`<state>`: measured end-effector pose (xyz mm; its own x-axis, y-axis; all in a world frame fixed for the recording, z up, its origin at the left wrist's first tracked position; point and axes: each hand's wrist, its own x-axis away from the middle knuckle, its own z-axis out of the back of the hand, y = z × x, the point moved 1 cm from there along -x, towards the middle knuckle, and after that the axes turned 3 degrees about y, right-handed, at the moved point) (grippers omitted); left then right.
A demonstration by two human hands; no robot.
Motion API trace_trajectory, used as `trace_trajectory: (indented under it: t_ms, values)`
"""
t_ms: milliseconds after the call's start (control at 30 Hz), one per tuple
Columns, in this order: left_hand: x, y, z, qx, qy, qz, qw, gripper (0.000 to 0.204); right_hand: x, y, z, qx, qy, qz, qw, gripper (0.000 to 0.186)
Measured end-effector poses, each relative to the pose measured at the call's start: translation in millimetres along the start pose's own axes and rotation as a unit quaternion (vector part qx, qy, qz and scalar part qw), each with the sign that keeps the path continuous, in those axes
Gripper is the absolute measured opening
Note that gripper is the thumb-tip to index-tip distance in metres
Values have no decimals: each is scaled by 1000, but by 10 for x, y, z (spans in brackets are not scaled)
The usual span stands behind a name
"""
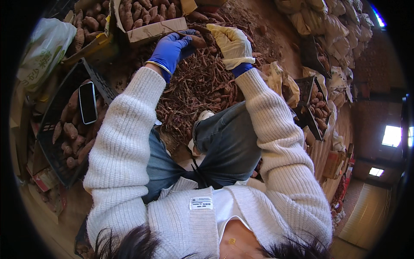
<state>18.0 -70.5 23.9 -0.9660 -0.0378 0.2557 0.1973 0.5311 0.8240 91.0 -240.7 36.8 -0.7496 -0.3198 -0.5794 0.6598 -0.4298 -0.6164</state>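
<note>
My left hand [171, 49], in a blue glove, is closed around a brownish sweet potato [198, 42], with a thin root or stem showing above the fingers. Close by on its right is my right hand [233, 45], in a cream glove over a blue one. Its fingers are bent together near the sweet potato's far end; what lies between the fingertips is hidden. Under both hands spreads a heap of thin roots and small sweet potatoes [194, 82] on the ground.
A cardboard box of sweet potatoes [157, 31] stands just beyond my left hand. At left, a phone [88, 102] lies on sweet potatoes in a black crate [54, 142], near a white plastic bag [47, 52]. Another crate [307, 93] and stacked pale sacks [327, 26] are at right.
</note>
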Motion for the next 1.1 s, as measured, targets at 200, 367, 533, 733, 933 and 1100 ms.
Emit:
trace_trajectory:
  t_ms: [200, 367, 533, 733, 933, 1100]
  values:
    - [17, 15, -22, -3, 17, 3, 1000, 26, 36, -268, -126, -96, -167, -132, 972, 27]
    - [-8, -20, -11, 6, -7, -9, 1000, 26, 87, -233, -72, -18, -140, -46, 989, 27]
    - [8, -37, -1, -2, -6, -7, 1000, 25, 52, -258, -82, -2, -173, -73, 982, 23]
    - [52, -17, -53, -15, -5, 3, 1000, 26, 72, -254, -20, 55, -98, -55, 992, 23]
    - [-62, -61, 46, -1, -4, -25, 1000, 24, 57, -210, -94, -99, -150, -101, 978, 34]
    - [-24, -64, 1, -30, 2, -18, 999, 23, 11, -325, -70, 13, -253, -113, 961, 38]
